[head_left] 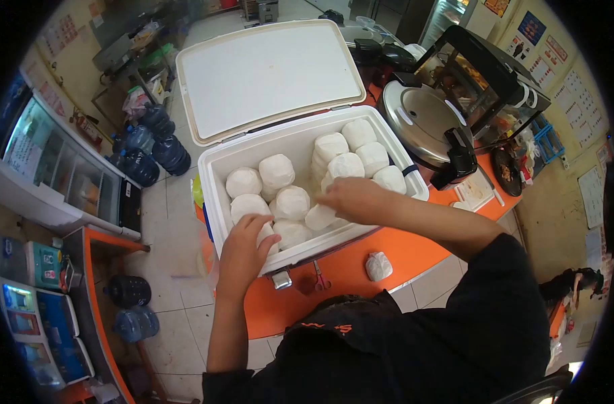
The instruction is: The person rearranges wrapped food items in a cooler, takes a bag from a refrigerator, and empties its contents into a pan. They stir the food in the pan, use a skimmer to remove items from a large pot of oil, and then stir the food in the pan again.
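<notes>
An open white cooler box holds several round white paper-wrapped bundles, stacked in groups at its left and right. My left hand is at the box's near left corner, its fingers spread over a wrapped bundle and its thumb apart. My right hand reaches into the middle of the box, fingers bent down and pressed together at a white wrapped bundle. Another wrapped bundle lies outside on the orange table, near scissors with red handles.
The cooler's lid is tilted back behind the box. A large metal pot and a glass display case stand at the right. Water bottles are on the floor at left. Another person is at the far right.
</notes>
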`<act>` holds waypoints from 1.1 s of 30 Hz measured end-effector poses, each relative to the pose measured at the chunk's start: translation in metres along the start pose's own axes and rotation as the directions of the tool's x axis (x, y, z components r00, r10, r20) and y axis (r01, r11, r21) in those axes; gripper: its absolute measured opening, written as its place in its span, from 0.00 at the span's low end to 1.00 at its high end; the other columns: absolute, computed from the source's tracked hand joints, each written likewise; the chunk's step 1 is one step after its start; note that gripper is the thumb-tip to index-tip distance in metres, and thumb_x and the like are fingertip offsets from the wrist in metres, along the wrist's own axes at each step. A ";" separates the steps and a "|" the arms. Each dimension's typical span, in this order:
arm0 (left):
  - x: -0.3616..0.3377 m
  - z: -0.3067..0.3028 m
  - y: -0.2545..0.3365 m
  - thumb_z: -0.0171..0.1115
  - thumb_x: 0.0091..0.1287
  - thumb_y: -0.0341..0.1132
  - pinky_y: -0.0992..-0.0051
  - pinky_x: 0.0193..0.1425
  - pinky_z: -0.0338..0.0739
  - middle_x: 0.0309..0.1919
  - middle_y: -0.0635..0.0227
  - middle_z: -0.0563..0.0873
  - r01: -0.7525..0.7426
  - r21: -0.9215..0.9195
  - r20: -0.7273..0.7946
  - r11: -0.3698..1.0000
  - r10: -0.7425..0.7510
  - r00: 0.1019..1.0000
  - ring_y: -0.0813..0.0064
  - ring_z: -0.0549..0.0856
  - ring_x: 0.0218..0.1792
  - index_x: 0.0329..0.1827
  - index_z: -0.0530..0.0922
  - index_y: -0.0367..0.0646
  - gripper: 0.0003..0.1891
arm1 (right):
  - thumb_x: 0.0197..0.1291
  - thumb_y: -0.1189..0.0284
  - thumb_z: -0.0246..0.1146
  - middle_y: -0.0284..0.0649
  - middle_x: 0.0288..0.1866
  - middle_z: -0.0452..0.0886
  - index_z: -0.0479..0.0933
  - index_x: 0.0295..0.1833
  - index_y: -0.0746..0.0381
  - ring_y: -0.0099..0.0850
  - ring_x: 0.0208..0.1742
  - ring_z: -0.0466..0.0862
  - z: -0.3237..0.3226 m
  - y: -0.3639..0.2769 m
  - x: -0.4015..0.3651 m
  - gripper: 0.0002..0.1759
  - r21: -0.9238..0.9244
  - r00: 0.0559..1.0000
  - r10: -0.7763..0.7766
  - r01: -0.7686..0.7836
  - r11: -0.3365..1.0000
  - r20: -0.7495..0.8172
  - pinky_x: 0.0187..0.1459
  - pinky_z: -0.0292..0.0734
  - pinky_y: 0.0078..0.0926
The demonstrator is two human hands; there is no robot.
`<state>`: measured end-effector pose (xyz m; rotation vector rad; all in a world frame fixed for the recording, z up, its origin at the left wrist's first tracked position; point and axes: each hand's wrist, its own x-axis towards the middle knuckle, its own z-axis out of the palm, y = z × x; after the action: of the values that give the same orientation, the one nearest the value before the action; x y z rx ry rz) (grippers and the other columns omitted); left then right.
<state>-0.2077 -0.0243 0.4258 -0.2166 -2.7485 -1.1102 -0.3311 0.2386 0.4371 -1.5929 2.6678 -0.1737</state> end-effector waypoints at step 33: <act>0.172 0.234 -0.105 0.79 0.52 0.50 0.60 0.62 0.80 0.58 0.55 0.87 -0.239 0.461 0.773 0.854 -0.255 0.582 0.53 0.85 0.58 0.62 0.82 0.46 0.34 | 0.53 0.66 0.78 0.47 0.59 0.76 0.64 0.69 0.64 0.38 0.61 0.80 0.254 0.102 -0.369 0.42 0.875 0.488 0.757 -0.427 -0.227 0.435 0.55 0.81 0.36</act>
<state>-0.4201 0.0760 0.2256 -0.8286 -3.7246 -0.1376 -0.2241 0.5901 0.1615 0.3402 2.0241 -1.7040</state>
